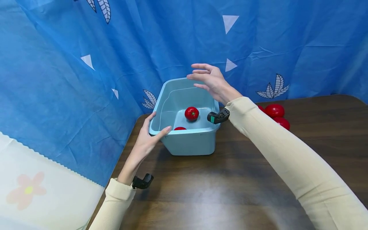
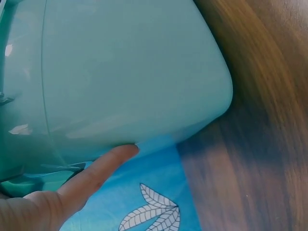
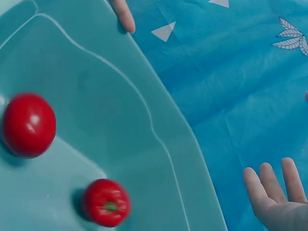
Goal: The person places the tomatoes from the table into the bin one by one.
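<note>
A light blue-green plastic bin (image 1: 189, 142) stands on the table. My left hand (image 1: 145, 139) holds its near left corner, with the thumb at the near rim and fingers along the left side. In the left wrist view, one finger (image 2: 103, 168) lies against the bin's outer wall (image 2: 134, 72). Inside sits a red tomato (image 1: 191, 113) showing a green stem mark, and a second red tomato (image 3: 29, 125) lies closer to the near wall. Over the far right part of the bin hovers my right hand (image 1: 212, 81), fingers spread and holding nothing.
Several red round items (image 1: 275, 110) lie on the dark wooden table (image 1: 201, 188) right of the bin, partly hidden by the right sleeve (image 1: 273, 143). A blue patterned curtain (image 1: 172, 38) hangs behind. At lower left is a white cloth (image 1: 51, 195) with a flower print.
</note>
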Demonstrator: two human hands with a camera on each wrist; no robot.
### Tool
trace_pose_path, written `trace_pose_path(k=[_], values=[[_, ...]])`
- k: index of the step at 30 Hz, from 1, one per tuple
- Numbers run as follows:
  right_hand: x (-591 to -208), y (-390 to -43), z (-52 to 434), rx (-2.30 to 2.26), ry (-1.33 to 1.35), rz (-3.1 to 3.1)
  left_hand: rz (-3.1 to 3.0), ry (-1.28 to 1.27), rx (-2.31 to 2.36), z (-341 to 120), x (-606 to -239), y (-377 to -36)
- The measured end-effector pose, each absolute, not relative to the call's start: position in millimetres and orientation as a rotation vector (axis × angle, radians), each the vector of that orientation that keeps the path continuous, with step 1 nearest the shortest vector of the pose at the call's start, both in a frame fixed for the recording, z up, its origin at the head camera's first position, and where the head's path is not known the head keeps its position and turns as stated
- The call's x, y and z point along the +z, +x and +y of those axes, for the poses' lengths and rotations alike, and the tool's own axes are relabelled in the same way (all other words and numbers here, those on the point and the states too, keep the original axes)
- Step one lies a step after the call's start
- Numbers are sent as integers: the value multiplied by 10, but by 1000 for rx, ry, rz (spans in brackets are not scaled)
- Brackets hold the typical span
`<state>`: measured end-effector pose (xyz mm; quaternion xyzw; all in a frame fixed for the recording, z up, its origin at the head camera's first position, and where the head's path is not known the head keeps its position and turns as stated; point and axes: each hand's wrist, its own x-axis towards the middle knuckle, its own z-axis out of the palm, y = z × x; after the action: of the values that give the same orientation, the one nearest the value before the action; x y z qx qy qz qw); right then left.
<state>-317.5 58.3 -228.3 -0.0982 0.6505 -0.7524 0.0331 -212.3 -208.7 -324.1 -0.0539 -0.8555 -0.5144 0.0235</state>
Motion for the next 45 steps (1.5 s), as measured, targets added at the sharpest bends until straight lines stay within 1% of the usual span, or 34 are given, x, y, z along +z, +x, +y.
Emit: trace_pose_path(k=[8, 15, 21, 28, 33, 38, 45], values=[[-2317, -3145, 828, -2250, -343, 1989, -2658, -180, -1582, -2081, -3249, -2122], [-2353, -3083, 1393, -2224, -301, 2043, -2651, -171, -1578, -2086, -3244, -2127], [-2669, -2975, 2085, -2160, -211, 2103, -2655, -178, -1575, -2087, -3244, -2135], [-3085, -2798, 2904, -1832, -117, 2438, -2655, -197, -1576, -2070, -3233, -2131], [-3345, -2623, 3333, -1806, -54, 2467, -2652, -207, -1563, -2067, -3236, -2136], [-3610, -2447, 3554, -1881, -41, 2405, -2648, -228, -1552, -2078, -3245, -2148], [-3844, -2351, 3539, -1675, -63, 2511, -2647, -232, -1574, -2101, -3258, -2141]])
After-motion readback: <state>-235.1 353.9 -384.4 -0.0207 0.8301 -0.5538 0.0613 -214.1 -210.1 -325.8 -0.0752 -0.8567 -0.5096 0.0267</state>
